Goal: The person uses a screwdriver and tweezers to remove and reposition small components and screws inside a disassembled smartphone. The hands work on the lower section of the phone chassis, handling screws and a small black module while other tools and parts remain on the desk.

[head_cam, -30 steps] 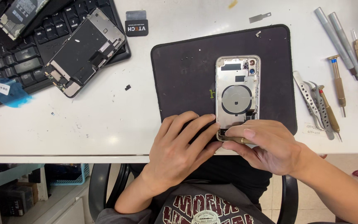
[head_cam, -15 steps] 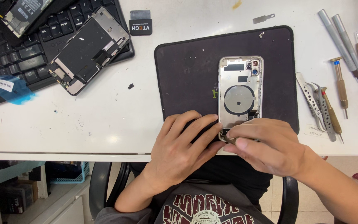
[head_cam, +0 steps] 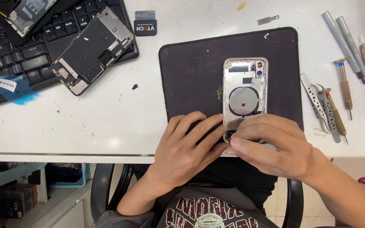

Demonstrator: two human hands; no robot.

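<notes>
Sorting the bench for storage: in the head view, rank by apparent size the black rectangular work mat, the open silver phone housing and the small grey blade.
1. Black rectangular work mat, partly covered
2. Open silver phone housing
3. Small grey blade

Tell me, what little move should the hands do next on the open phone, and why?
Probably keep the left hand pressing the open phone shell flat on the dark mat while the right hand works gently at its bottom edge. Both hands already meet there, and the shell lies loose on the mat, so it could slide.

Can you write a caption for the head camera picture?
Both hands, left hand and right hand, press the opened silver phone shell on a black mat.
</notes>
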